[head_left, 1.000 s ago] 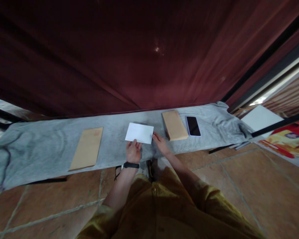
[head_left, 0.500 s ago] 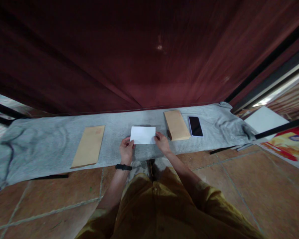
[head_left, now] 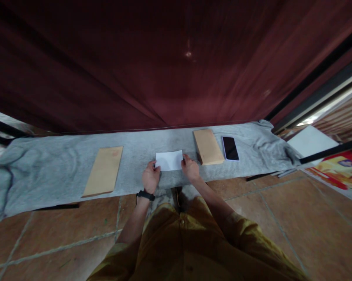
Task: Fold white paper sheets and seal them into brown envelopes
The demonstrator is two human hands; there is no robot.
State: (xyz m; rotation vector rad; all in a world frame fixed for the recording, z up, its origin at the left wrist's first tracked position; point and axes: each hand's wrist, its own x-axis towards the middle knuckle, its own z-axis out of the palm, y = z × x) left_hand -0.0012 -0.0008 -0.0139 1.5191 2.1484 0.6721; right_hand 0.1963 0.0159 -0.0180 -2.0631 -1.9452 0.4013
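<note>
A white sheet of folded-looking paper lies low over the grey cloth, held by its two short ends. My left hand, with a black band on the wrist, pinches its left end near the lower corner. At the right end, my right hand grips the paper between thumb and fingers. To the right of that hand rests a thick stack of brown envelopes. A single brown envelope with a faint reddish mark lies flat to the left.
The grey cloth covers a long narrow bench before a dark red curtain. A phone lies right of the envelope stack. Black metal bars and a colourful printed box stand at the right. Tiled floor lies below.
The white paper has come down slightly toward the cloth and tilted a little. My left hand has turned and shifted slightly right; both hands keep hold of the paper.
</note>
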